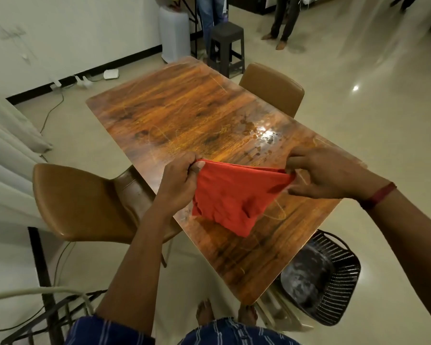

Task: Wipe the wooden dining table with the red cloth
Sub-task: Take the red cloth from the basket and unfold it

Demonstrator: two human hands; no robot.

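A person's left hand (177, 178) and right hand (326, 175) each pinch a top corner of the soft red cloth (234, 197), stretched between them above the glossy wooden dining table (184, 113). Wiping appears not yet begun; wet spots (256, 135) just beyond the right hand likely need the cloth lowered flat.

Both hands, left hand (178, 179) and right hand (326, 174), pinch opposite corners of a red cloth (234, 195), stretching it above the glossy wooden dining table (184, 113).
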